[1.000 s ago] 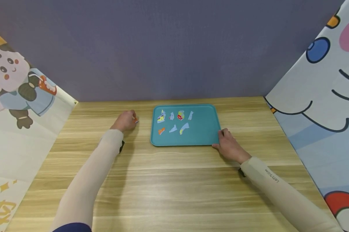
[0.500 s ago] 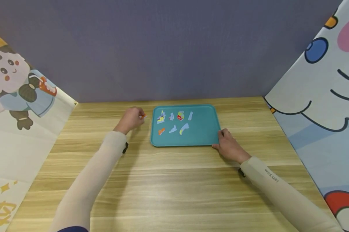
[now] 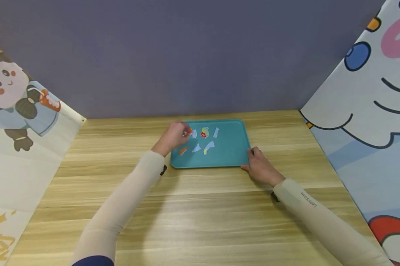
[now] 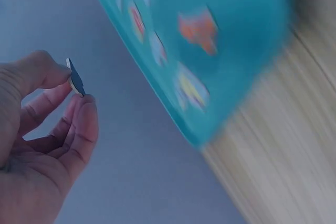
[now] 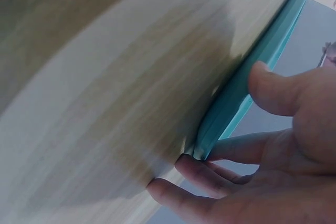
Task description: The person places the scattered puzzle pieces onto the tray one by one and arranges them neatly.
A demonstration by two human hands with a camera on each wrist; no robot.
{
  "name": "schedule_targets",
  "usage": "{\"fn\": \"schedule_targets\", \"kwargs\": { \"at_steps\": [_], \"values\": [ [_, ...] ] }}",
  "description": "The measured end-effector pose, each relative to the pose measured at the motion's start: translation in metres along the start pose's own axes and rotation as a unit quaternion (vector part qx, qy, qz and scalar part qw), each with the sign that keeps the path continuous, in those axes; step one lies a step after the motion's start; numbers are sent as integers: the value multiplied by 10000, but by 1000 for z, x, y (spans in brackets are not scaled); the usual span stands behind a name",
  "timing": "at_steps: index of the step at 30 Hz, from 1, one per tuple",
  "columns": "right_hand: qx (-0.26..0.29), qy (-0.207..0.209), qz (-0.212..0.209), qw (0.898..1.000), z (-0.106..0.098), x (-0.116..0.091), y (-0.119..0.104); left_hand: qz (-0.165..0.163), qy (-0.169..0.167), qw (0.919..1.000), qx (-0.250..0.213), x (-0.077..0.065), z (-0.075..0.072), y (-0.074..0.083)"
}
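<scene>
Head view shows the left hand [image 3: 173, 137] raised over the upper left part of a teal tray [image 3: 234, 155] that sits at the middle of the frame on the wooden table [image 3: 200, 214]. Its thumb and fingers [image 4: 84, 124] are pinched together on a small flat piece [image 4: 75, 81] with orange on it, held edge-on in the left wrist view, a grip that suits something so thin. Just below and right of that hand, several more small coloured pieces [image 3: 204, 140] lie loose and apart on the tray floor, among them an orange one [image 3: 183, 151] near the tray's left edge. The right hand [image 3: 260, 168] is at the tray's lower right corner; in the right wrist view its thumb lies over the raised rim and its curled fingers [image 5: 210, 174] tuck under the edge where it meets the table, which looks like a steadying hold to keep the tray from sliding. Cartoon-printed panels [image 3: 362, 122] stand along both sides of the table.
</scene>
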State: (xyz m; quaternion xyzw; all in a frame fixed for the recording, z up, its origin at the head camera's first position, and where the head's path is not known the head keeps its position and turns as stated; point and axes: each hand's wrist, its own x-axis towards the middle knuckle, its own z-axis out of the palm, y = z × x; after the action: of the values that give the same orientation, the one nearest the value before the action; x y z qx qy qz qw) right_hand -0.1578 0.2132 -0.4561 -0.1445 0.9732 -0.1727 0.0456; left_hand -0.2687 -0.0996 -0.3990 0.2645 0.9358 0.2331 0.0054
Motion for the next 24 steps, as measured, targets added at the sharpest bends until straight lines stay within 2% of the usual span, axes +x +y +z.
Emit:
{"fn": "schedule_targets", "kwargs": {
  "at_steps": [4,11,14,16,19,22,24],
  "values": [
    [8,45,-38,10000,0,1,0,79,-185,9998,-54,13,19,24],
    [44,41,-18,10000,0,0,4,43,-607,9976,333,39,61,67],
    [34,71,24,10000,0,-1,5,51,-538,9972,520,47,76,81],
    [6,96,25,10000,1,-1,7,128,-339,9974,618,54,89,84],
    [-37,104,-15,9999,1,-1,8,126,-164,9966,796,56,99,89],
    [4,94,-26,10000,2,1,8,26,-77,9963,851,57,107,89],
    [24,106,-16,9999,2,1,8,-106,-158,9955,932,56,105,93]
  ]
}}
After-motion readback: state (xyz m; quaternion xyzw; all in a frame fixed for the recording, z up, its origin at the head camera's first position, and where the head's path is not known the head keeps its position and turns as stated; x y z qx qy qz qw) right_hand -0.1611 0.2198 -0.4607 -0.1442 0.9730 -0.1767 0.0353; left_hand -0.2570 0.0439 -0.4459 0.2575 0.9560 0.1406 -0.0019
